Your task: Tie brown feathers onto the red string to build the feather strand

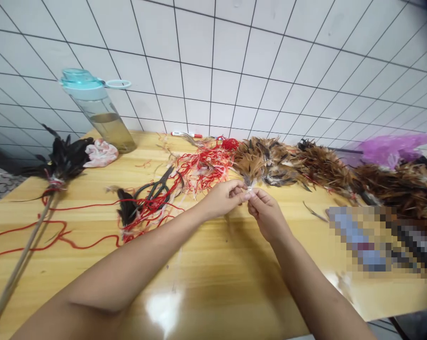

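Near the middle of the table my left hand point(228, 197) and my right hand point(268, 212) meet fingertip to fingertip. Both are closed in a pinch at the whitish base of a bunch of brown feathers point(251, 165), which fans out away from me. Where this bunch ends and the feathers behind it begin is hard to make out. Left of my hands lies a tangle of red and pale string point(208, 165). Dark scissors point(157, 190) lie beside a small black feather bunch point(126, 208), partly under red strands.
At left, a stick with black feathers point(66, 158) tied on lies near a crumpled pinkish wad point(100, 153) and a bottle point(114, 130) of yellowish liquid. A red-and-white marker point(187, 135) rests by the tiled wall. Brown feather lengths point(330, 167) and purple plastic point(394, 146) fill the right.
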Tool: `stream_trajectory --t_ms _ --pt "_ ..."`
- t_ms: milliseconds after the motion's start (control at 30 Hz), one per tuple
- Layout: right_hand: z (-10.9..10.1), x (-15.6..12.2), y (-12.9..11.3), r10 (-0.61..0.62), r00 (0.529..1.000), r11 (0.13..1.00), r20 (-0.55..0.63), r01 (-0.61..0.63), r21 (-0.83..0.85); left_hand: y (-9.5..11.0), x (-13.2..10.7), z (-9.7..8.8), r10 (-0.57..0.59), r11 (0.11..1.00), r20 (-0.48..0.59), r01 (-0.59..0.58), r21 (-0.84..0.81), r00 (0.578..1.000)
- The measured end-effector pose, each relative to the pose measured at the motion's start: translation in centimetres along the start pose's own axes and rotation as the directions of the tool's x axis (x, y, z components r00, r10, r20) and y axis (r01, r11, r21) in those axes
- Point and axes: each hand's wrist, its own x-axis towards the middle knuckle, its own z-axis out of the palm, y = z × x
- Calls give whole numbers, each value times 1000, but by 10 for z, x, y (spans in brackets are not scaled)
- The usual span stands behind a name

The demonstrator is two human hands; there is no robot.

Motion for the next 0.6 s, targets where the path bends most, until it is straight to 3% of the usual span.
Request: stream_trajectory --t_ms 100,267,467,600 --pt "4 1 9 44 999 999 -19 -44 -16 -2 2 -2 -10 990 -43 16 143 999" --pt "6 2 26 35 999 990 -26 -38 -134 -10 6 -7 -39 969 -87 59 238 995" --pt "-7 3 34 -157 977 935 -145 100 -340 -17 5 -7 24 930 -108 17 366 994" --pt "-24 2 27 -354 928 765 -114 217 -607 -19 5 -9 135 888 -65 -91 451 989"
